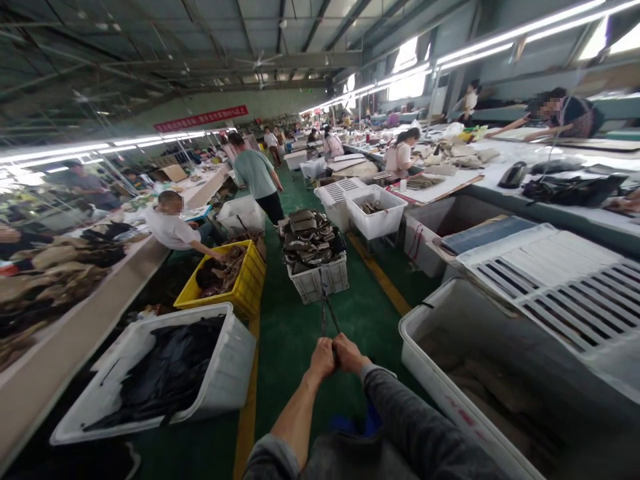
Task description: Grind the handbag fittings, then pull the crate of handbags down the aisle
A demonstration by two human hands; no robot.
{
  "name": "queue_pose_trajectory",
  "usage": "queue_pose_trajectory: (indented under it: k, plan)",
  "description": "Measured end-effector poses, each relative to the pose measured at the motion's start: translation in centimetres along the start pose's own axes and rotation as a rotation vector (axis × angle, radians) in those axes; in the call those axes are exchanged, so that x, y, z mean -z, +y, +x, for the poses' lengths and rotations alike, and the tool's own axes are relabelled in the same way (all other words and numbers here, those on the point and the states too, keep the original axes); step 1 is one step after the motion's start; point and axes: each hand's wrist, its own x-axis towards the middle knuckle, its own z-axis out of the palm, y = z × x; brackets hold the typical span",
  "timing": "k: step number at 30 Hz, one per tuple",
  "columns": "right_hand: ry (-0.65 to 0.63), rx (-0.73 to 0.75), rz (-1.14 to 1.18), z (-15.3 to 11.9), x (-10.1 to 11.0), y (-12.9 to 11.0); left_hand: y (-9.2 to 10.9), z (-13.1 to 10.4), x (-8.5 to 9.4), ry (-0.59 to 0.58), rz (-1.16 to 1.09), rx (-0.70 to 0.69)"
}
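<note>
My left hand [323,358] and my right hand [349,353] are side by side in front of me, both closed around a dark pull strap [324,313]. Two taut strands of it run forward to the near side of a light grey plastic crate [320,280] on the floor. Dark brown and black bags or fabric pieces [307,233] are heaped above the crate's rim. Between my hands and the crate lies a short stretch of green floor. The ends of the strap inside my fists are hidden.
A white bin [240,360] with black material and a yellow crate [253,280] line the left. Right stand a large white bin [415,340] and a slatted white top [565,287]. A person in a green shirt [257,173] is beyond the crate; a seated person [170,223] reaches into the yellow crate.
</note>
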Motion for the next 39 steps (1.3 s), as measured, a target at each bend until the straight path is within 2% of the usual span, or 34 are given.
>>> queue_pose_trajectory:
  k: [4, 9, 12, 15, 19, 23, 28, 32, 35, 39]
  plan:
    - [-0.005, -0.013, 0.007, -5.0, -1.7, -3.6, 0.7, -6.0, -0.4, -0.029, 0.008, -0.009]
    - [-0.006, 0.001, 0.013, -10.3, -2.9, -7.3, 2.0, -12.3, -0.5, -0.033, 0.033, -0.003]
    - [0.000, 0.013, 0.010, -13.8, -3.2, -8.8, 3.9, -15.8, -0.6, -0.035, 0.046, 0.002]
    - [0.026, 0.011, 0.018, -18.0, -3.9, -9.2, 6.7, -19.0, -1.4, -0.047, 0.071, 0.003]
    - [0.067, -0.024, 0.078, -24.2, -6.4, -8.5, 10.4, -23.3, -4.3, -0.084, 0.117, 0.002]
    - [0.055, -0.047, 0.124, -30.5, -9.5, -8.2, 12.8, -28.3, -8.0, -0.105, 0.120, -0.002]
    - [0.026, -0.059, 0.085, -38.5, -12.1, -10.3, 14.8, -36.2, -11.5, -0.095, 0.065, -0.022]
    - [0.039, -0.067, 0.041, -44.5, -15.4, -14.3, 14.8, -43.8, -13.4, -0.079, 0.047, -0.065]
    - [0.049, -0.070, 0.020, -48.1, -19.1, -18.7, 13.3, -50.2, -14.1, -0.054, 0.043, -0.074]
    - [0.046, -0.073, 0.002, -52.2, -23.3, -24.7, 11.2, -58.6, -13.9, -0.044, 0.014, -0.071]
